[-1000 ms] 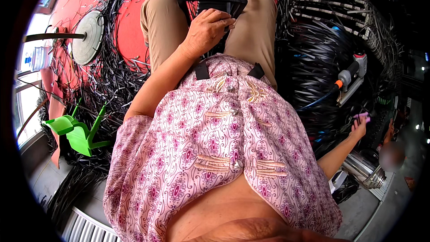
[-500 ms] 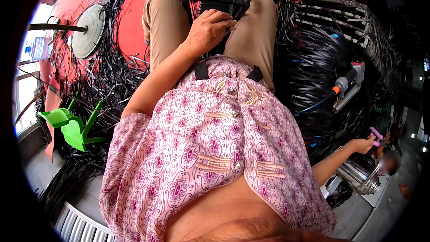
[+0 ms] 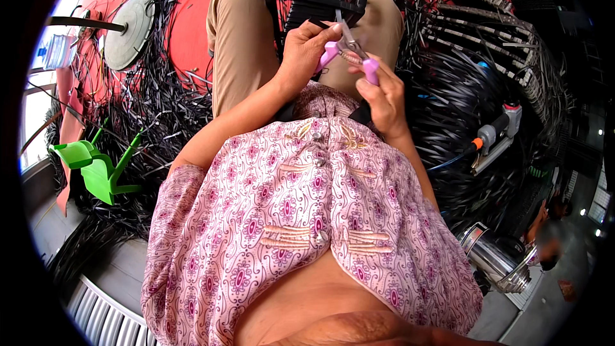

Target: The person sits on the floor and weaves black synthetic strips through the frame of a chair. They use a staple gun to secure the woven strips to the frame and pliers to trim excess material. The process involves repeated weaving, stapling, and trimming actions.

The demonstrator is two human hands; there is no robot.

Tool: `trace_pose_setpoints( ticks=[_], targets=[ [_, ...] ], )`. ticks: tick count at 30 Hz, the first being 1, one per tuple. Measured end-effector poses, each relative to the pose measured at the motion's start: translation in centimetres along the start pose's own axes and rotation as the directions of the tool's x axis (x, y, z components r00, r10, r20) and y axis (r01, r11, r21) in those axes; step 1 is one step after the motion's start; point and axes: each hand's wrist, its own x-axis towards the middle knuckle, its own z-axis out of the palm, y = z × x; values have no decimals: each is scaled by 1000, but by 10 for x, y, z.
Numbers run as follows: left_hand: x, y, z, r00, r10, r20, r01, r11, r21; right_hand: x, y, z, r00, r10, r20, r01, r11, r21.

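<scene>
My right hand (image 3: pixel 386 97) is wrapped round a pair of spring-loaded snips (image 3: pixel 371 72) with pink handles. Their handles are spread, and the metal blades point up toward a black woven frame (image 3: pixel 313 1) between my knees. Just below the frame's near bar, my left hand (image 3: pixel 303 49) is pinched on the end of a black strip (image 3: pixel 316 24). The thumb lies close beside the blades, and one pink handle is near the left fingers. Parts of the strip are hidden behind the fingers and the snips.
Heaps of black strips (image 3: pixel 448 109) lie on both sides. On the right are an air stapler (image 3: pixel 496 129), a steel flask (image 3: pixel 496 256) and a part-wrapped frame (image 3: pixel 480 29). A green dustpan (image 3: pixel 96 176) and a round grey base with a pole (image 3: pixel 130 35) are at left.
My right hand has come from the far lower right to the frame, bringing the pink-handled snips. My left hand stays near the frame's bar, with a black strip now showing at its fingers.
</scene>
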Motion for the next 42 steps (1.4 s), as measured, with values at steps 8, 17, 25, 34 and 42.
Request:
trace_pose_setpoints(
  ticks=[8,17,25,34,42],
  targets=[
    [-1,-5,10,973,-200,-118,173,963,-207,7,33,34,933,154,325,-322,761,563],
    [-5,-19,0,940,335,-60,-319,929,187,16,48,6,994,87,61,-105,854,510],
    [-6,9,0,883,466,-63,-416,836,359,69,52,-52,885,-463,53,214,303,-929],
    [-4,6,0,880,473,-44,-418,814,404,83,63,-50,860,-488,145,261,177,-949],
    [-3,14,2,880,473,-38,-424,820,384,91,70,-56,854,-451,257,351,137,-926]
  ],
)
